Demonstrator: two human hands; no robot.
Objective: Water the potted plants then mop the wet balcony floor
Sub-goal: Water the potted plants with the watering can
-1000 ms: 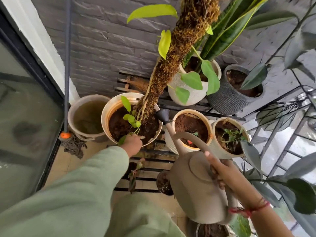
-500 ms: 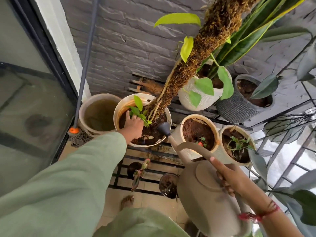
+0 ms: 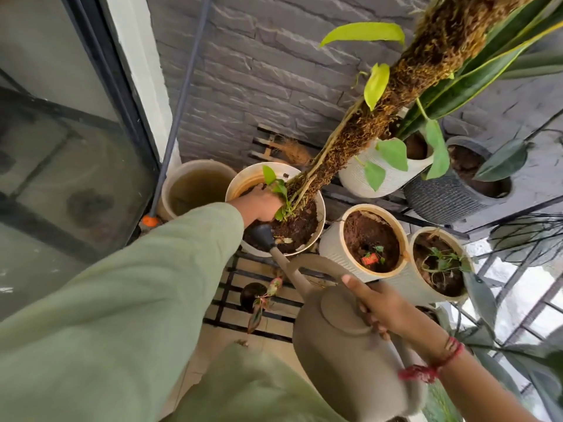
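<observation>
Taupe watering can (image 3: 341, 345), lower centre, tilts in the right hand (image 3: 387, 309), fingers wrapped round its handle, spout over the cream pot (image 3: 240, 184). The outstretched left hand (image 3: 262, 205) reaches the plant's base there, grip unclear.

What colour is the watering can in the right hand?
Taupe-brown watering can, darker grey spout head; seen in the head view.

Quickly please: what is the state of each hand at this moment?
Left hand: inside the big pot, fingers hidden by leaves; cannot be told.
Right hand: holding the watering can by its handle.
</observation>
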